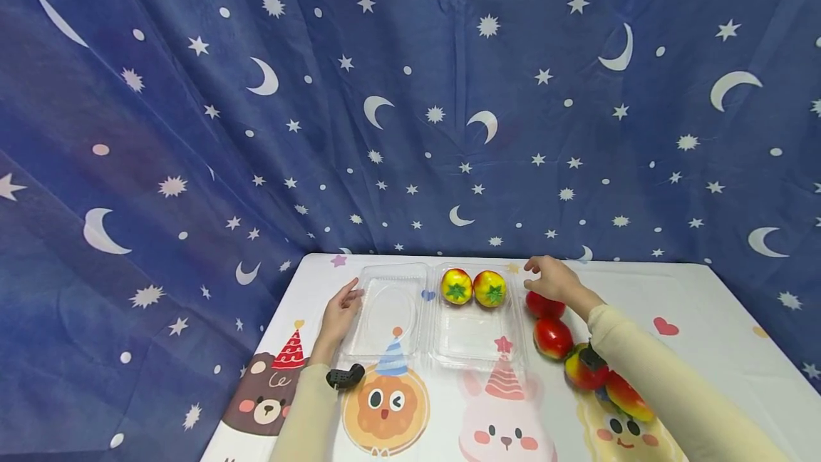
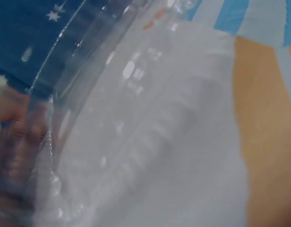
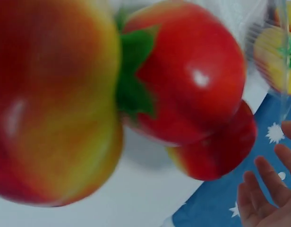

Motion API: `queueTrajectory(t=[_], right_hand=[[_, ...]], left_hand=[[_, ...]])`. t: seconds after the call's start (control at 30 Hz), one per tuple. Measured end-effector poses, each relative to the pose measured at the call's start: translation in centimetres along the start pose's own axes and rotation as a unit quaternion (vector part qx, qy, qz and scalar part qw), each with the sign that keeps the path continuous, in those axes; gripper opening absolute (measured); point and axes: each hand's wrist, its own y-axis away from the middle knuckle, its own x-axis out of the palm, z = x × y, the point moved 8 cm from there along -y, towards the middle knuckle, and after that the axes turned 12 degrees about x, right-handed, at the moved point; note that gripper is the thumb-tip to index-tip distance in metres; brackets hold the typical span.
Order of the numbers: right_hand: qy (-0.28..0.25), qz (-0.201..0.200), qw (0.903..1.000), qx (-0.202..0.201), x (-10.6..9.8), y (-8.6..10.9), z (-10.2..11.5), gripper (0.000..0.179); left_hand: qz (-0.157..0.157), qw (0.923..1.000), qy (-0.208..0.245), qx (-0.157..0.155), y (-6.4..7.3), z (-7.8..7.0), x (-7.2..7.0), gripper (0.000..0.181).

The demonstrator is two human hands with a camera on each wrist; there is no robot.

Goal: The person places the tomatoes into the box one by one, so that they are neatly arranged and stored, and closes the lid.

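Note:
A clear plastic clamshell box lies unfolded, its lid half (image 1: 389, 312) on the left and its base (image 1: 471, 337) on the right. Two red-and-yellow toy fruits (image 1: 457, 286) with green leafy tops sit side by side at the back of the base. My left hand (image 1: 340, 314) is at the lid's left edge, fingers loosely bent; the left wrist view shows it through the clear plastic. To the right of the box, my right hand (image 1: 553, 279) hovers over the farthest red toy fruit (image 1: 545, 305), its fingers extended and holding nothing in the right wrist view.
More toy fruits run in a line toward me: a red one (image 1: 553, 338), a yellow-red one (image 1: 586, 368) and another (image 1: 628, 396) partly behind my right sleeve. The white table mat (image 1: 442, 419) carries cartoon prints. A blue star-and-moon curtain (image 1: 410, 127) hangs behind the table.

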Motion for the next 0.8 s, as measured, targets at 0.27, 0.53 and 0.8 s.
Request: queueTrajectory(t=[0.27,0.53,0.8], right_hand=[[0.000,0.041,0.9990,0.016,1.2,0.1,-1.9,0.037],[-0.029,0.078,0.9965,0.013,1.8,0.2,-2.5,0.038],[-0.040,0.100,0.9939,0.024,1.8,0.6,-3.2,0.062]], left_hand=[[0.006,0.9999,0.001,0.008,0.2,-0.2,-0.1,0.049],[0.006,0.9999,-0.001,0.015,0.0,-0.5,-0.1,0.049],[0.006,0.9999,0.002,0.009,-0.1,-0.1,0.0,0.049]])
